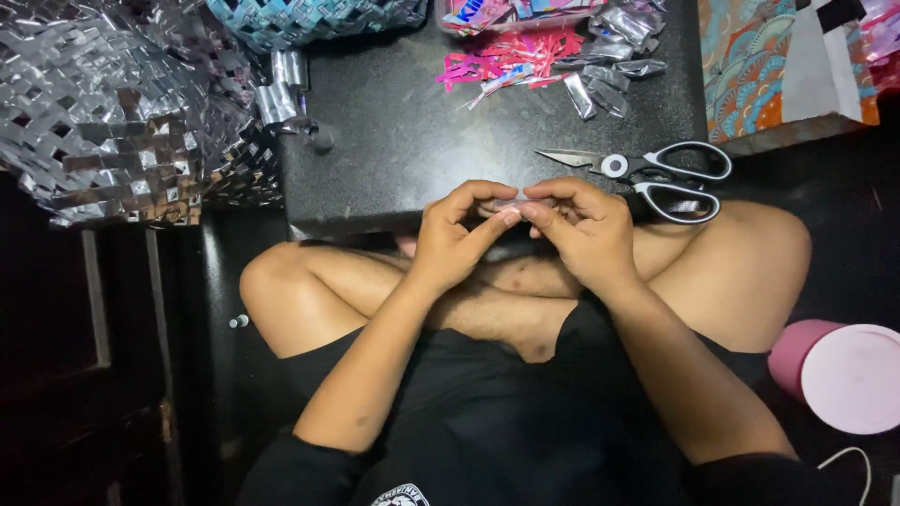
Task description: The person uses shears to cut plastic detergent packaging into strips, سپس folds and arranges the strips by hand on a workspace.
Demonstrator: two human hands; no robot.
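Note:
My left hand [459, 234] and my right hand [581, 230] meet at the near edge of a low black table [403, 141], above my crossed legs. Both pinch a small silvery folded strip [518, 201] between thumbs and fingertips; most of the strip is hidden by the fingers. Black-handled scissors [647, 171] lie shut on the table just right of my right hand.
Pink and silver wrapper strips [553, 61] are scattered at the table's far side. A large woven silver piece [122, 112] hangs over the left edge, a blue woven one [300, 19] behind it. A patterned box [787, 66] stands at right, a pink lidded container [839, 370] on the floor.

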